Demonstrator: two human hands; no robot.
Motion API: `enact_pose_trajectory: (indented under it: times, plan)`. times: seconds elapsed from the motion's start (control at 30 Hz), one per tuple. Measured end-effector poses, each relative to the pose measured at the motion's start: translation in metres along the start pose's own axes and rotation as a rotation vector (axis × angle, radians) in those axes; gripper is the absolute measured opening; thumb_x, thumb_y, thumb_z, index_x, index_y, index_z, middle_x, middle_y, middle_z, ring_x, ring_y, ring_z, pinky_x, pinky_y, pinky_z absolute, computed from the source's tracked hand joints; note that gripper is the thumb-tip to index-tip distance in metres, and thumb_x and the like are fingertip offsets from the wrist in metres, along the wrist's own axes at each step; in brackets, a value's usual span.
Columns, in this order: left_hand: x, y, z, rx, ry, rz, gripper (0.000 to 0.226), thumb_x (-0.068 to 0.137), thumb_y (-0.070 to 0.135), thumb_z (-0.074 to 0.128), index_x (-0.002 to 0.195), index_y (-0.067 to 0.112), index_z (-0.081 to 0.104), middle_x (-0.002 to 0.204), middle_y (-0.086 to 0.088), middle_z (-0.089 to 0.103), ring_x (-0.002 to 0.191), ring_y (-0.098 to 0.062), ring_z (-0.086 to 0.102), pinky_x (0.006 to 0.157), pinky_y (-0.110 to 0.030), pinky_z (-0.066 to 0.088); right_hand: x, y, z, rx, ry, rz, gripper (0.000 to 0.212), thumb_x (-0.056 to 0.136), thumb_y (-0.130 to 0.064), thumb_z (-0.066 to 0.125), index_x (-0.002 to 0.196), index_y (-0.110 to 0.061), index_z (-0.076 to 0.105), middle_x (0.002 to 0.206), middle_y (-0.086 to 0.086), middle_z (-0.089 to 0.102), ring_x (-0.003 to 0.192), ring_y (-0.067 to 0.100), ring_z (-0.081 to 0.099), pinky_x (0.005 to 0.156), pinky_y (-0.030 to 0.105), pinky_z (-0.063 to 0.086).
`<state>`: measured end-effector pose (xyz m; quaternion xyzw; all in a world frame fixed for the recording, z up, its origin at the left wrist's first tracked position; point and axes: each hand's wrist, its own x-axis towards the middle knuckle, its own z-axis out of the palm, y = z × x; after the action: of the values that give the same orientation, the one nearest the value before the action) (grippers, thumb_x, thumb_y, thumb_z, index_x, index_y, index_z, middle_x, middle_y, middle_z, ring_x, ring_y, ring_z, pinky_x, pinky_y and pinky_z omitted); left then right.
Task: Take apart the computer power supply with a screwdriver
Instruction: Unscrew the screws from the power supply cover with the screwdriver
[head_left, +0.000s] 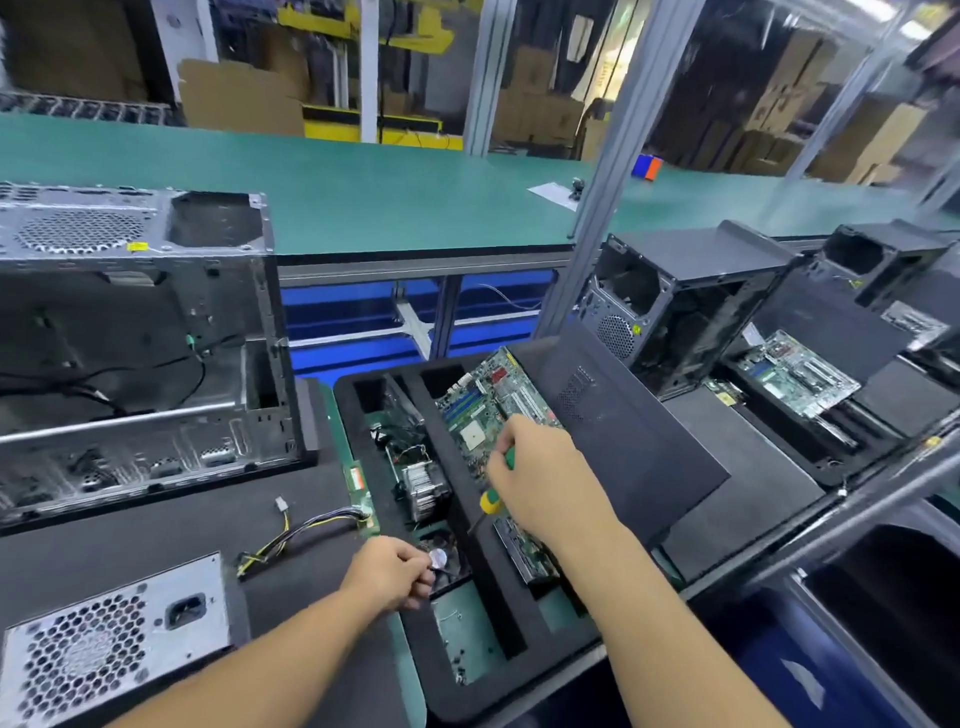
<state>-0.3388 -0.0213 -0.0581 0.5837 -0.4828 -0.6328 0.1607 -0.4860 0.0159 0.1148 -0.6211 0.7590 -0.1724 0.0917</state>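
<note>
Green-yellow screwdriver (493, 491) gripped in right hand (545, 478), shaft pointing near-left. Left hand (389, 574) curled over foam tray (498, 618), hold unclear. Power supply (114, 639) near-left of both, left hand nearer.

Two hands at a black foam tray (467, 649) of computer parts

The right hand (545, 478) grips a green-and-yellow screwdriver (491, 501) over the motherboard (488, 410), its shaft angled down to the near left. The left hand (389, 571) pinches a small round silvery part (438, 558). A power supply (104, 649) lies near left, with an open computer case (130, 338) beyond it.
</note>
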Motion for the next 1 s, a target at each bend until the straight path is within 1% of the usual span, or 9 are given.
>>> enact_pose_trajectory:
  times: [0.1,0.2,0.27,0.37,0.5,0.63,0.77,0.87,1.0]
  plan:
    - [0.011,-0.002,0.020,0.008,-0.008,-0.081,0.025,0.100,0.004,0.052,0.076,0.004,0.061,0.073,-0.012,0.064,0.055,-0.017,0.059,0.050,-0.023,0.049,0.006,0.024,-0.005,0.021,-0.026,0.047,0.011,0.096,-0.025,0.049,0.096,-0.015,0.054,0.093,0.006,0.059,0.081,0.030,0.058,0.070,0.038,0.049]
    - [0.020,0.004,0.039,-0.080,-0.074,-0.196,0.028,0.104,0.007,0.041,0.078,0.015,0.048,0.064,-0.005,0.045,0.050,-0.013,0.038,0.046,-0.019,0.031,0.012,0.043,-0.005,0.023,-0.057,0.061,0.011,0.096,-0.026,0.048,0.096,-0.017,0.053,0.093,0.004,0.056,0.080,0.031,0.059,0.072,0.040,0.051]
    - [0.027,0.007,0.045,-0.091,-0.056,-0.226,0.024,0.104,0.015,0.044,0.081,0.018,0.050,0.057,0.001,0.037,0.045,-0.011,0.028,0.042,-0.018,0.025,0.018,0.052,-0.002,0.017,-0.065,0.044,0.012,0.096,-0.026,0.048,0.096,-0.015,0.053,0.091,0.004,0.055,0.077,0.031,0.058,0.066,0.037,0.049]
    - [0.037,0.005,0.043,0.077,0.101,-0.138,0.030,0.098,0.022,0.053,0.071,0.014,0.065,0.057,-0.001,0.055,0.051,-0.017,0.043,0.058,-0.025,0.037,0.030,0.054,0.005,0.009,-0.097,-0.009,0.013,0.096,-0.025,0.049,0.093,-0.013,0.053,0.085,0.006,0.058,0.075,0.030,0.056,0.061,0.035,0.042]
    - [0.033,0.010,0.022,0.267,0.160,0.056,0.032,0.100,0.028,0.046,0.098,0.024,0.077,0.099,0.001,0.074,0.094,-0.018,0.065,0.086,-0.027,0.046,0.045,0.039,0.017,0.038,-0.137,-0.115,0.012,0.097,-0.023,0.049,0.093,-0.012,0.051,0.082,0.007,0.056,0.074,0.028,0.053,0.060,0.034,0.039]
    - [0.020,0.011,-0.018,0.677,0.164,0.340,0.028,0.097,0.028,0.048,0.114,0.031,0.070,0.111,0.013,0.071,0.100,-0.010,0.065,0.090,-0.025,0.048,0.052,0.011,0.030,0.078,-0.148,-0.232,0.011,0.097,-0.024,0.051,0.095,-0.013,0.051,0.078,0.003,0.054,0.077,0.026,0.053,0.061,0.038,0.045]
    - [0.004,0.015,-0.075,1.067,0.175,0.582,0.031,0.094,0.028,0.051,0.121,0.029,0.067,0.136,0.015,0.055,0.125,-0.009,0.050,0.103,-0.033,0.040,0.054,-0.025,0.044,0.142,-0.141,-0.337,0.014,0.097,-0.029,0.054,0.097,-0.017,0.047,0.068,-0.005,0.045,0.059,0.021,0.042,0.050,0.033,0.031]
    - [-0.014,0.008,-0.121,1.142,0.313,0.622,0.029,0.095,0.036,0.052,0.119,0.031,0.068,0.135,0.016,0.053,0.123,-0.008,0.051,0.101,-0.033,0.038,0.050,-0.058,0.053,0.205,-0.120,-0.405,0.017,0.098,-0.035,0.052,0.096,-0.019,0.045,0.068,-0.009,0.045,0.057,0.019,0.043,0.053,0.034,0.035]
    - [-0.045,-0.017,-0.175,1.074,0.460,0.572,0.033,0.092,0.050,0.049,0.115,0.032,0.065,0.131,0.018,0.053,0.123,-0.006,0.049,0.103,-0.033,0.031,0.040,-0.103,0.060,0.255,-0.072,-0.511,0.017,0.097,-0.037,0.050,0.088,-0.023,0.045,0.061,-0.008,0.046,0.050,0.014,0.040,0.047,0.032,0.033]
